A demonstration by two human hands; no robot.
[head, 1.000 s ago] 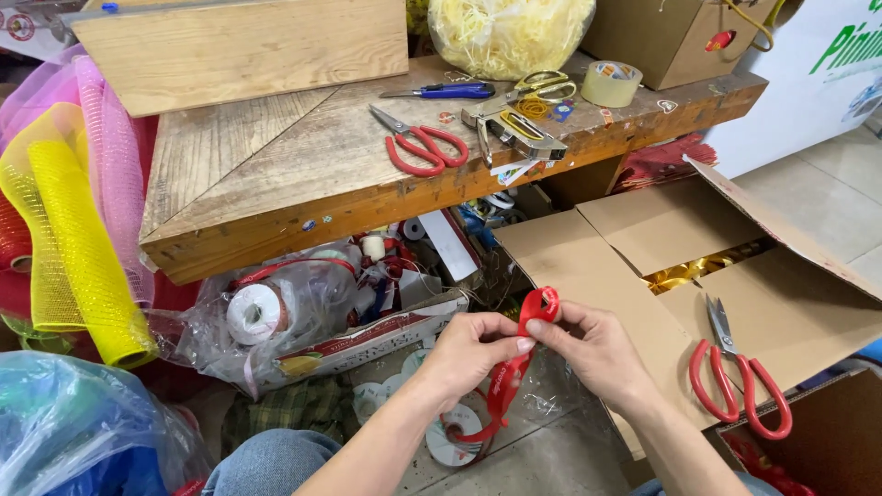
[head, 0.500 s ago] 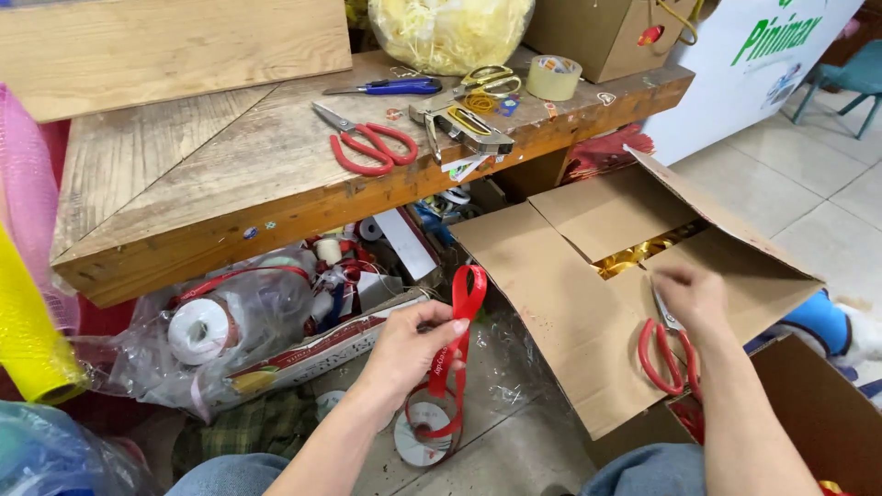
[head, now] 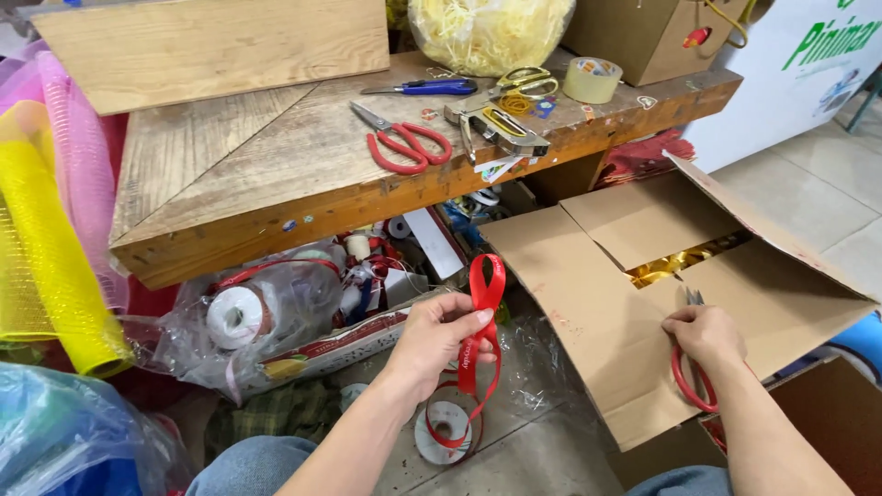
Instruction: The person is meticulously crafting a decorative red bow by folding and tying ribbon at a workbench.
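Observation:
My left hand (head: 441,340) pinches a folded loop of red ribbon (head: 481,317), which stands up above my fingers and trails down to a spool (head: 447,430) on the floor. My right hand (head: 706,338) rests on a flap of a brown cardboard box (head: 634,303) and closes over red-handled scissors (head: 691,377), whose blade tips poke out above my fingers. Gold ribbon (head: 675,262) shows in the gap between the box flaps.
A low wooden table (head: 276,174) carries another pair of red scissors (head: 404,142), blue scissors (head: 424,87), a stapler (head: 501,124), gold scissors (head: 524,81) and a tape roll (head: 591,79). Bags of ribbon spools (head: 266,317) lie under it. Yellow and pink mesh rolls (head: 46,211) stand left.
Both hands held the red ribbon loop a second ago. My right hand let go, reached right to the scissors on the box flap and closed on them. My left hand keeps the ribbon.

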